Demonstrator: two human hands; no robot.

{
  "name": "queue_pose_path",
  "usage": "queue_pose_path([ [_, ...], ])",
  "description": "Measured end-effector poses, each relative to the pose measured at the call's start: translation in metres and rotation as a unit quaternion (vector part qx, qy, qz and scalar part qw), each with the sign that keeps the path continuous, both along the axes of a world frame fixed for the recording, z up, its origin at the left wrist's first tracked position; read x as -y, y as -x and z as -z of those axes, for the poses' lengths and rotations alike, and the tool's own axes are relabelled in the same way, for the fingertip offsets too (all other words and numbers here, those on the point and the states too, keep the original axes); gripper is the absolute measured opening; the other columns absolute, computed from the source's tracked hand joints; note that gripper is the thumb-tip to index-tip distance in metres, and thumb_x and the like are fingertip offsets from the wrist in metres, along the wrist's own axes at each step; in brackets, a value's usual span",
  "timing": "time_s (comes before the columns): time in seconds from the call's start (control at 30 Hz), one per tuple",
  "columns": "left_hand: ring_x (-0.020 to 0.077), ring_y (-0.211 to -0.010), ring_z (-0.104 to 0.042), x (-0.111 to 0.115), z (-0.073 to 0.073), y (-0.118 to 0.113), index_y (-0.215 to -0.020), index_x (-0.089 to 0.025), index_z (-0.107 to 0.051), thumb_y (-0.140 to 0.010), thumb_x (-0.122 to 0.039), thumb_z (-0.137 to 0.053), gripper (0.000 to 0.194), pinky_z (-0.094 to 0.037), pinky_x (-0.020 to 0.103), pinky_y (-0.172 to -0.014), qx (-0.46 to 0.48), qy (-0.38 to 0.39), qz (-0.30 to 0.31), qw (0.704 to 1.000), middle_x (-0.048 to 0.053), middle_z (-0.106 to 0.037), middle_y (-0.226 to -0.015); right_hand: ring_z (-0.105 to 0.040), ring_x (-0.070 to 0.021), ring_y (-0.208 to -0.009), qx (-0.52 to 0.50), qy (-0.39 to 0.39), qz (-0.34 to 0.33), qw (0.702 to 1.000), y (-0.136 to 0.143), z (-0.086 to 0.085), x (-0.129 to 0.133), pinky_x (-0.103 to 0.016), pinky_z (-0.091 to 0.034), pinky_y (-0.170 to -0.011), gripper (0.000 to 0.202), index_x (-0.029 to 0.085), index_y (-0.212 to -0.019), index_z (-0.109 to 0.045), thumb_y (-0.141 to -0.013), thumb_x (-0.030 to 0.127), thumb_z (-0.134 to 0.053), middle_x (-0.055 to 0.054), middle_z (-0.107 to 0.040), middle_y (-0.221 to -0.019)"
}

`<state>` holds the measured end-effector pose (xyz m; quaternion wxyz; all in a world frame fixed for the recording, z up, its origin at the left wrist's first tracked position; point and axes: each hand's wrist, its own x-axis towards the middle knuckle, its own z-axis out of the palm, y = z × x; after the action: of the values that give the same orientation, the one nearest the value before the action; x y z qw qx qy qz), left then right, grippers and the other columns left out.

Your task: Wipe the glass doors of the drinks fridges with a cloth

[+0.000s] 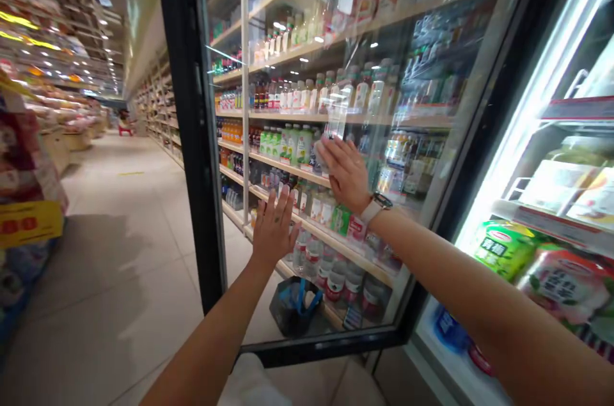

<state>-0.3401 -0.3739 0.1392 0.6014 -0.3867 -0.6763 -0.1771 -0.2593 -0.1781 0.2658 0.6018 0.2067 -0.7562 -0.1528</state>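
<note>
A tall glass door (307,201) in a black frame stands swung out in front of me. My left hand (275,224) lies on its lower middle part, palm to the glass, fingers stretched and slightly apart. Higher and to the right, my right hand (346,171) is laid flat against the pane with its fingers extended. A pale patch edges the right fingers; I cannot tell if it is a reflection or something thin beneath them. On the right wrist is a watch (382,201) with a light band. Bottles on shelves show in the glass.
At right, the lit cooler (499,99) holds green and pink drink packs (503,246) and bottles. A dark basket (295,307) with blue handles shows through the glass. The tiled aisle (139,214) runs away at left beside a display with a yellow sign (31,224).
</note>
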Motion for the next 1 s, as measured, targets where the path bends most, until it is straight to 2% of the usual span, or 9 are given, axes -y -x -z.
queue_pose_path([
  [0.23, 0.0271, -0.150, -0.009, 0.002, 0.000, -0.001, -0.153, -0.008, -0.013, -0.097, -0.050, -0.033, 0.073, -0.012, 0.045, -0.120, -0.019, 0.012, 0.014, 1.000, 0.015, -0.031, -0.156, -0.045, -0.0152, -0.135, 0.093, -0.108, 0.005, 0.990, -0.010, 0.135, 0.000, -0.035, -0.038, -0.114, 0.044, 0.021, -0.137, -0.052, -0.095, 0.012, -0.044, -0.006, -0.060, -0.136],
  [0.33, 0.0286, -0.149, -0.011, 0.003, 0.001, -0.001, -0.153, -0.009, -0.015, -0.096, -0.053, -0.030, 0.074, -0.012, 0.045, -0.120, -0.009, 0.018, 0.020, 1.000, 0.014, -0.030, -0.157, -0.050, -0.0138, -0.131, 0.129, -0.169, -0.003, 0.977, -0.020, 0.173, -0.008, -0.032, -0.042, -0.110, 0.041, 0.021, -0.133, -0.056, -0.096, 0.012, -0.041, -0.003, -0.061, -0.135],
  [0.4, 0.0287, -0.149, -0.012, 0.004, 0.001, -0.001, -0.153, -0.009, -0.015, -0.096, -0.054, -0.030, 0.074, -0.012, 0.045, -0.120, -0.005, 0.017, 0.021, 1.000, 0.013, -0.030, -0.157, -0.050, -0.0126, -0.130, 0.153, -0.211, -0.014, 0.965, -0.024, 0.176, -0.012, -0.030, -0.044, -0.108, 0.041, 0.022, -0.134, -0.055, -0.096, 0.012, -0.042, -0.002, -0.059, -0.137],
  [0.47, 0.0283, -0.149, -0.012, 0.004, 0.002, -0.001, -0.153, -0.009, -0.015, -0.096, -0.053, -0.032, 0.074, -0.013, 0.045, -0.120, -0.004, 0.015, 0.021, 1.000, 0.013, -0.031, -0.156, -0.048, -0.0128, -0.132, 0.164, -0.229, -0.013, 0.960, -0.023, 0.159, -0.014, -0.032, -0.043, -0.108, 0.043, 0.024, -0.137, -0.051, -0.096, 0.015, -0.046, -0.003, -0.057, -0.139],
  [0.53, 0.0278, -0.149, -0.012, 0.004, 0.002, 0.000, -0.154, -0.010, -0.014, -0.096, -0.053, -0.033, 0.075, -0.013, 0.044, -0.120, -0.004, 0.014, 0.021, 1.000, 0.013, -0.032, -0.156, -0.044, -0.0146, -0.136, 0.154, -0.209, 0.001, 0.966, -0.020, 0.125, -0.012, -0.037, -0.039, -0.112, 0.048, 0.025, -0.142, -0.044, -0.095, 0.018, -0.047, -0.004, -0.055, -0.142],
  [0.67, 0.0286, -0.149, -0.014, 0.003, 0.003, 0.001, -0.154, -0.011, -0.014, -0.095, -0.055, -0.032, 0.076, -0.014, 0.044, -0.120, -0.001, 0.012, 0.026, 1.000, 0.013, -0.031, -0.156, -0.028, -0.0190, -0.146, 0.031, -0.013, 0.045, 0.998, -0.007, 0.046, 0.003, -0.049, -0.027, -0.119, 0.061, 0.025, -0.152, -0.026, -0.094, 0.010, -0.036, -0.006, -0.044, -0.150],
  [0.73, 0.0287, -0.149, -0.013, 0.002, 0.003, 0.001, -0.154, -0.011, -0.015, -0.095, -0.055, -0.031, 0.075, -0.014, 0.045, -0.120, -0.004, 0.010, 0.027, 1.000, 0.013, -0.031, -0.156, -0.021, -0.0205, -0.148, -0.013, 0.049, 0.028, 0.998, -0.001, 0.025, 0.012, -0.052, -0.025, -0.120, 0.066, 0.024, -0.154, -0.019, -0.092, 0.008, -0.032, -0.006, -0.040, -0.153],
  [0.83, 0.0282, -0.149, -0.011, 0.003, 0.002, 0.000, -0.153, -0.009, -0.015, -0.096, -0.054, -0.030, 0.074, -0.013, 0.044, -0.120, -0.010, 0.011, 0.026, 1.000, 0.013, -0.032, -0.156, -0.025, -0.0191, -0.147, -0.007, 0.052, 0.011, 0.999, 0.005, 0.043, 0.023, -0.048, -0.026, -0.121, 0.067, 0.024, -0.154, -0.017, -0.092, 0.007, -0.032, -0.006, -0.043, -0.151],
  [1.0, 0.0272, -0.149, -0.011, 0.003, 0.002, -0.001, -0.154, -0.010, -0.014, -0.096, -0.052, -0.031, 0.073, -0.012, 0.044, -0.120, -0.002, 0.013, 0.031, 0.999, 0.013, -0.032, -0.156, -0.045, -0.0152, -0.136, 0.076, -0.052, 0.014, 0.996, -0.003, 0.154, 0.023, -0.036, -0.036, -0.116, 0.050, 0.023, -0.142, -0.046, -0.094, 0.009, -0.040, -0.005, -0.060, -0.136],
])
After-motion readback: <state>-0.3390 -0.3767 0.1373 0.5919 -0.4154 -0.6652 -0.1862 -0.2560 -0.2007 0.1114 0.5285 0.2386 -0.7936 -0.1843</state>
